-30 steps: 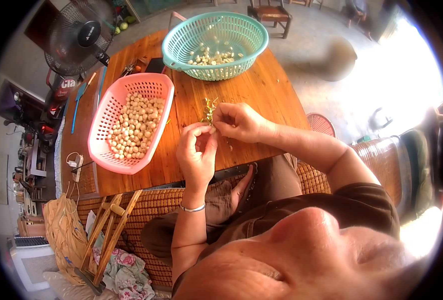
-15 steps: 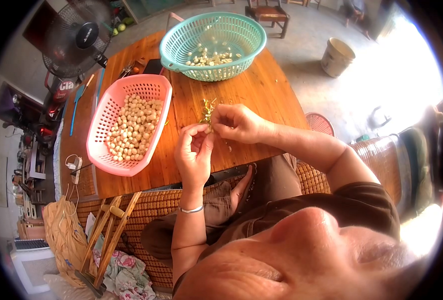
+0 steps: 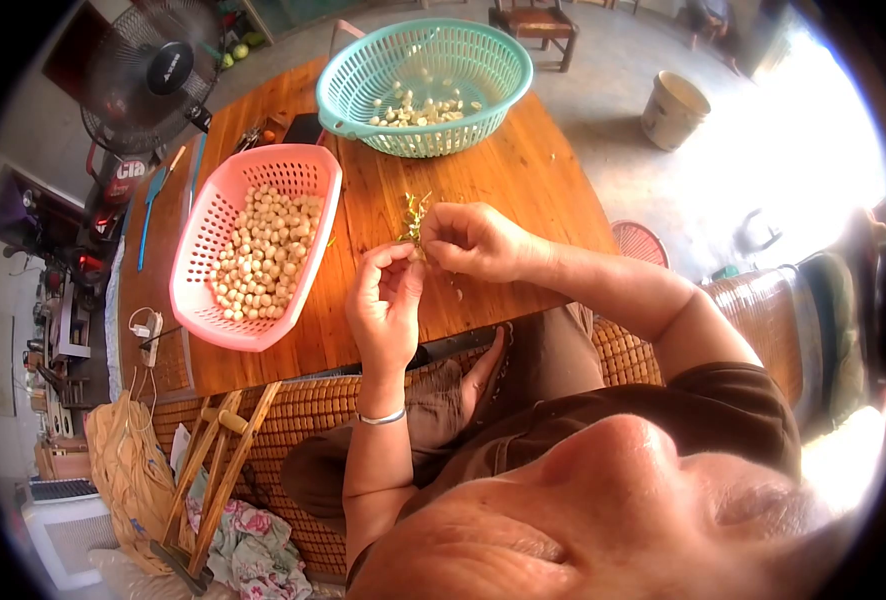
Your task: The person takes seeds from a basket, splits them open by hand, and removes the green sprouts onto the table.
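Observation:
Over the near edge of the wooden table (image 3: 363, 190), my left hand (image 3: 385, 308) and my right hand (image 3: 475, 243) meet fingertip to fingertip. Each is closed in a pinch around something too small and hidden to make out. Just beyond the fingertips lies a little heap of green and yellowish scraps (image 3: 415, 212). To the left stands a pink perforated basket (image 3: 191, 290) holding many round, pale beige pieces (image 3: 271, 250). Farther back, a green round colander (image 3: 425, 145) contains several whitish pieces (image 3: 421, 110).
A black fan (image 3: 168, 68) stands at the back left. Left on the table are a blue swatter (image 3: 150, 210) and a power strip (image 3: 151, 340). A bucket (image 3: 675, 112) and wooden chair (image 3: 538, 25) are on the floor beyond. Wooden crutches (image 3: 223, 470) lean below the table.
The view has shifted slightly, and the blurred bucket now looks sharp. My hands remain pinched together in nearly the same place.

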### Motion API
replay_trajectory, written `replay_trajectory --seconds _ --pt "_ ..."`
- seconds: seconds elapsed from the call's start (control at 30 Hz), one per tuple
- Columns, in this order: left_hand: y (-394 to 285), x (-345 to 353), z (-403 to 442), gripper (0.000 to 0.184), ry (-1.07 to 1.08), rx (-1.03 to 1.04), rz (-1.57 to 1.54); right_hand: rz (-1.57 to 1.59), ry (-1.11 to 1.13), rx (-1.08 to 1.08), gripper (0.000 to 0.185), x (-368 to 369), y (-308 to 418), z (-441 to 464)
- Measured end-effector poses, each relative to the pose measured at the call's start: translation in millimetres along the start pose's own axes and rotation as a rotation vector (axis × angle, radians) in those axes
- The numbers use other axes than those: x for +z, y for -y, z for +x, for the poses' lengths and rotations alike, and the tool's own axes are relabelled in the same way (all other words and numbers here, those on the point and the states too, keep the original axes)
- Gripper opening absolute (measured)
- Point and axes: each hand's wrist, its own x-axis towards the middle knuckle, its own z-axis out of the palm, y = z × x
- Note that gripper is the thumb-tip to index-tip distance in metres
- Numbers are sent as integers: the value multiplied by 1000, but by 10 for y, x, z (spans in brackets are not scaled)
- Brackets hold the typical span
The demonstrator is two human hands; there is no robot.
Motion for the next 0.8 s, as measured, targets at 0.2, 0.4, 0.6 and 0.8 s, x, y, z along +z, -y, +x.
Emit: replay_trajectory --seconds 0.2,0.4,0.6,0.8 --pt "13 -24 -8 16 6 -1 -9 108 -46 23 8 23 -41 8" --pt "54 -34 -5 15 8 -16 -28 45 -3 -34 17 7 38 2" --pt "13 -7 7 14 -8 53 0 -33 48 32 14 -32 54 6" --pt "34 -4 8 13 -15 62 19 -66 -15 21 15 -9 32 6"
